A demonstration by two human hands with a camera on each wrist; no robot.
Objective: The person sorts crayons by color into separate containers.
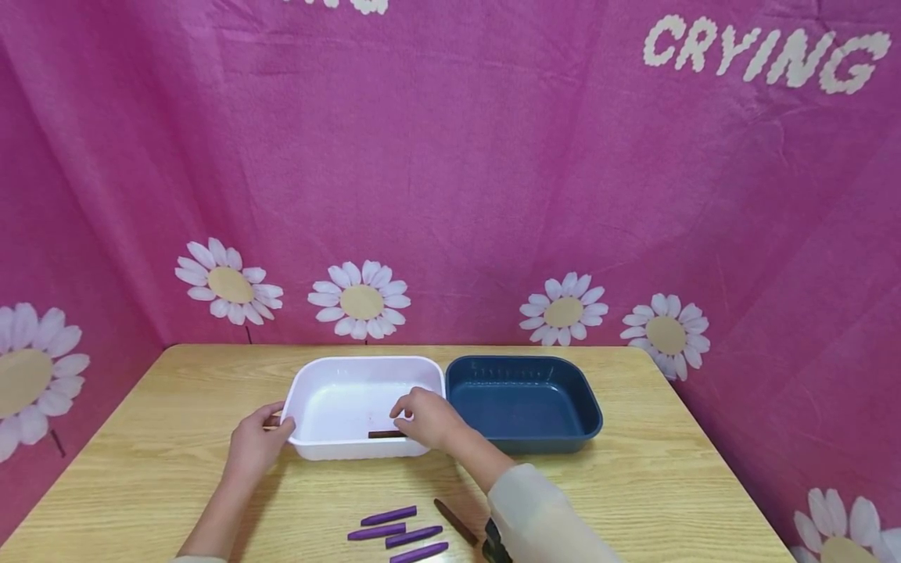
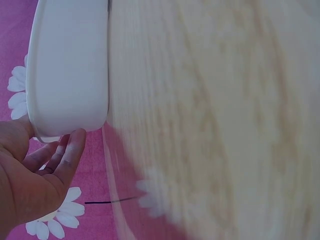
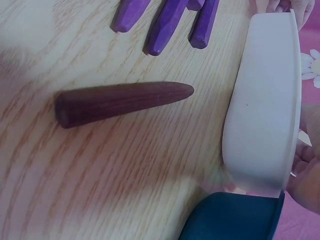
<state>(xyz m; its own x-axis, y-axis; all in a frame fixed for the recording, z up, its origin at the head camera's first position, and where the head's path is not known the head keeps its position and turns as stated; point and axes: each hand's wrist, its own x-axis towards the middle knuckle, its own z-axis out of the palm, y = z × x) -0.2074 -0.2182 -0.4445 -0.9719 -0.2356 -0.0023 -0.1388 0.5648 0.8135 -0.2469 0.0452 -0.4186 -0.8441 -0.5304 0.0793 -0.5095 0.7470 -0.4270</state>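
Note:
My left hand (image 1: 256, 442) grips the left end of a white plastic tray (image 1: 359, 450), thumb at the rim and fingers against the outer wall. Over that tray's front right part hangs my right hand (image 1: 429, 420), its fingers loosely bent with a gap between thumb and forefinger. A dark brown crayon (image 1: 384, 434) lies in the tray just below the right fingertips; its right end is partly hidden by the hand. The right wrist view shows another brown crayon (image 3: 122, 102) on the table, its tapered tip toward the white tray.
A dark blue tray (image 1: 524, 446) stands against the white tray's right side. Several purple crayons (image 1: 414, 536) lie on the wooden table (image 1: 676, 485) in front, left of the loose brown crayon. A pink cloth (image 1: 464, 172) with daisies hangs behind the table.

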